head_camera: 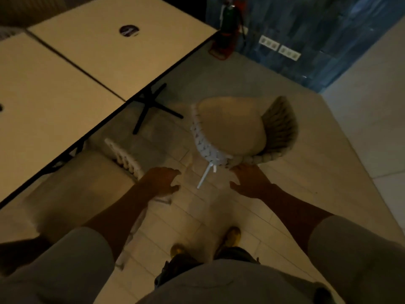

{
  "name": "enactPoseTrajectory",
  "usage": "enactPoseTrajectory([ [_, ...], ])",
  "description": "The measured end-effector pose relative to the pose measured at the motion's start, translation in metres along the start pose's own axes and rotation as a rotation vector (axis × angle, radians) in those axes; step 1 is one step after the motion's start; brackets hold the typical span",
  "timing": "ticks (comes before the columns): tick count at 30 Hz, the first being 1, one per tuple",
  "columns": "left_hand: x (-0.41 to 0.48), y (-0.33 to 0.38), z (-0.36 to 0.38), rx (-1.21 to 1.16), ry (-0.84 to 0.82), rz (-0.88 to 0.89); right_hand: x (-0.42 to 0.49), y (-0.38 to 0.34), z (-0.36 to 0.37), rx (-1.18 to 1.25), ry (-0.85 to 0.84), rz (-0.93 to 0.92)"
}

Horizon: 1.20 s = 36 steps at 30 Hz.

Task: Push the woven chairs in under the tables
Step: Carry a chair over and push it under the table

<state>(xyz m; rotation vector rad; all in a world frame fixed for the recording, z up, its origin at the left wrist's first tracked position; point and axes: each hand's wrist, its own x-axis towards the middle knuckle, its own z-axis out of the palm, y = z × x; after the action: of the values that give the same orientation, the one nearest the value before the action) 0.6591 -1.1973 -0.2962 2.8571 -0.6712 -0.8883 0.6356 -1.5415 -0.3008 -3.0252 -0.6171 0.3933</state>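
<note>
Woven chair (232, 126) with the round cushion stands out on the tiled floor (274, 194), well apart from the two pale benches (65, 88) that run along the left. Its fanned back is turned away from them, so the seat faces the bench edge and the push probably has to go leftward and ahead. A second woven chair (125, 159) sits partly under the near bench. The right grip (249, 181) is the nearer to the free chair, fingers stretched out with their tips at its woven rim, clasping nothing. The left grip (161, 182) hovers by the second chair's rim, fingers spread and loosely curved, empty.
</note>
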Motion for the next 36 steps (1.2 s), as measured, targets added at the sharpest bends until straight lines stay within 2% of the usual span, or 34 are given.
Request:
enactPoseTrajectory([
  [2,0.020,0.025,-0.015,0.040,0.012,0.034,-0.013,0.024,-0.006,0.036,0.037,0.088],
  [6,0.054,0.073,-0.035,0.077,0.055,0.092,-0.029,0.075,-0.012,0.037,-0.019,0.242],
  [12,0.095,0.131,-0.055,0.148,0.114,0.116,-0.039,0.145,-0.017,0.095,-0.015,0.320],
  [15,0.117,0.152,-0.055,0.032,0.123,0.026,-0.041,0.172,-0.013,0.210,-0.009,0.386],
  [18,0.134,0.173,-0.054,-0.198,0.134,-0.089,-0.045,0.193,-0.007,0.349,0.003,0.479],
  [22,0.152,0.193,-0.056,-0.420,0.176,-0.152,-0.045,0.216,-0.004,0.495,-0.013,0.573],
  [29,0.194,0.203,-0.064,-0.486,0.191,-0.238,-0.028,0.241,0.003,0.712,0.003,0.765],
  [36,0.261,0.155,-0.064,-0.681,0.244,-0.433,0.007,0.267,0.014,0.849,-0.020,0.916],
])
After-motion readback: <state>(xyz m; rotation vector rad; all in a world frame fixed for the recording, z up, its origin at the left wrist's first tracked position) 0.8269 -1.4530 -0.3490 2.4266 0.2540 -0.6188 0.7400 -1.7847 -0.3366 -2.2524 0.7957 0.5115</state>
